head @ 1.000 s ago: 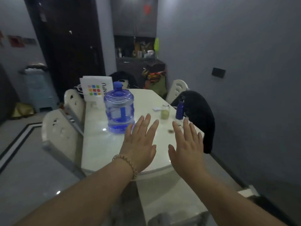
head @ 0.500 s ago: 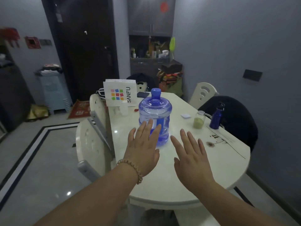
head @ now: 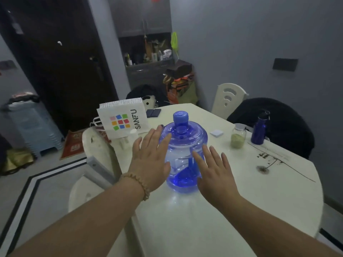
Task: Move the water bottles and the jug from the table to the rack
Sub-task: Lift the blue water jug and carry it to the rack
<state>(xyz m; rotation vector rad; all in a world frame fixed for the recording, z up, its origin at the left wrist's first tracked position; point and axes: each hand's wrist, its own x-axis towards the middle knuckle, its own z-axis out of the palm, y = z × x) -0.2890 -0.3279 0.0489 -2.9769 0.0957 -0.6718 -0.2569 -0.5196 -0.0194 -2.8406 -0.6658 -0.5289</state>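
A clear blue water jug (head: 183, 145) with a blue cap stands upright on the cream table (head: 232, 201), a little water in its bottom. My left hand (head: 151, 160), a bead bracelet at its wrist, is spread flat by the jug's left side. My right hand (head: 213, 173) is spread flat by its right side. Both hands overlap the jug's edges; I cannot tell if they touch it. A dark blue metal bottle (head: 259, 128) with a black cap stands at the table's right edge. A small white bottle (head: 134, 133) stands in front of the paper bag.
A white SANFU paper bag (head: 122, 119) stands behind the jug on the left. A glass jar of green powder (head: 238, 136) and a white pad (head: 216, 133) lie to the right. Cream chairs (head: 96, 151) flank the table; a black garment (head: 289, 123) drapes one. Cluttered shelf (head: 150, 58) at back.
The view has closed in on the table. Both open hands have moved forward from in front of the jug to either side of it.
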